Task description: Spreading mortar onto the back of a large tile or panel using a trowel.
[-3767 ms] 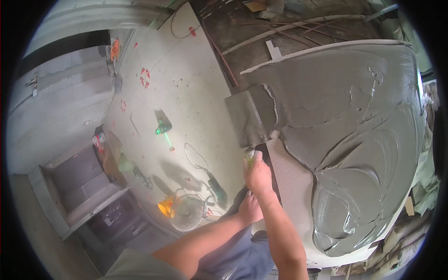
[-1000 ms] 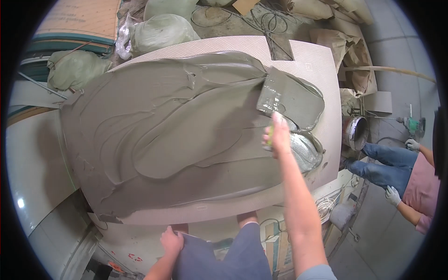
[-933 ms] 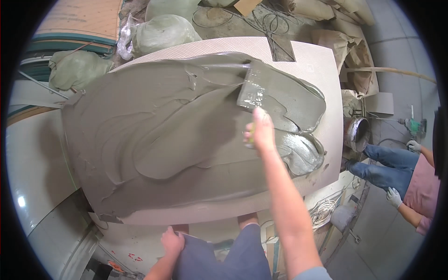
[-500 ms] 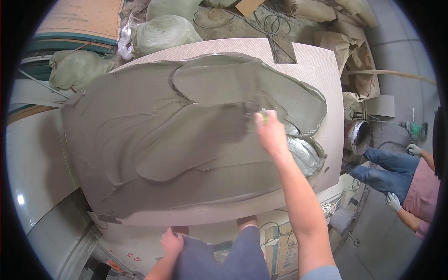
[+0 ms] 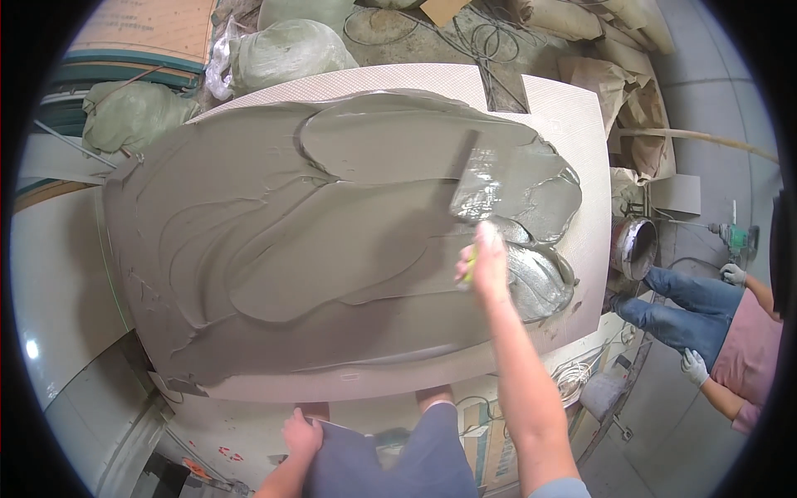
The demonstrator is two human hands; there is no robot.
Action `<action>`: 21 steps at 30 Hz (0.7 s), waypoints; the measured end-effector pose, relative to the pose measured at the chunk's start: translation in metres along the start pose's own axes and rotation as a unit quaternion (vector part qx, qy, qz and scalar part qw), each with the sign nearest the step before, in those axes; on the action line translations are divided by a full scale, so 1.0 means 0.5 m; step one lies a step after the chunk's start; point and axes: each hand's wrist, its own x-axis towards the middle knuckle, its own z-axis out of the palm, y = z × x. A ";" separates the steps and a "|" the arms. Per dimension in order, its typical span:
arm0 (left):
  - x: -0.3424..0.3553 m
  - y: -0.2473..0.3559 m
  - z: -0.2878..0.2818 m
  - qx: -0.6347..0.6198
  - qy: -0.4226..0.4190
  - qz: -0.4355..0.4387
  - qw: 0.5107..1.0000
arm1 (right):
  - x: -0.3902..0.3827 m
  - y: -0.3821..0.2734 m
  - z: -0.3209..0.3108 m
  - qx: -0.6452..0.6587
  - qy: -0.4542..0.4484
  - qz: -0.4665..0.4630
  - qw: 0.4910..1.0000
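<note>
Right hand (image 5: 490,264): closed firmly around the yellow-green handle (image 5: 471,270) of a trowel, arm stretched right out over the work!
Trowel (image 5: 481,178): a broad, flat rectangular blade, wet and glinting, over the right part of the grey paste; whether its whole edge touches, I cannot tell.
Grey paste (image 5: 332,249): thick, smooth and creamy, swept into long overlapping lobes with raised ridges, and a glossy, rumpled patch near the right hand.
Panel (image 5: 588,158): pale, with a fine cross-hatched texture showing around the paste and a rectangular notch in its far edge.
Left hand (image 5: 303,432): well apart from the right, fingers bent, resting on dark cloth shorts (image 5: 382,461); any grip there, I cannot tell.
Right side: a round, grimy bucket (image 5: 638,249) beside a co-worker's blue jeans (image 5: 689,311), crumpled brown paper (image 5: 643,124) beyond.
</note>
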 end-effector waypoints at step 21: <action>0.002 0.014 -0.010 -0.004 -0.023 -0.013 1.000 | 0.013 -0.091 0.301 -0.113 -0.169 -0.038 0.978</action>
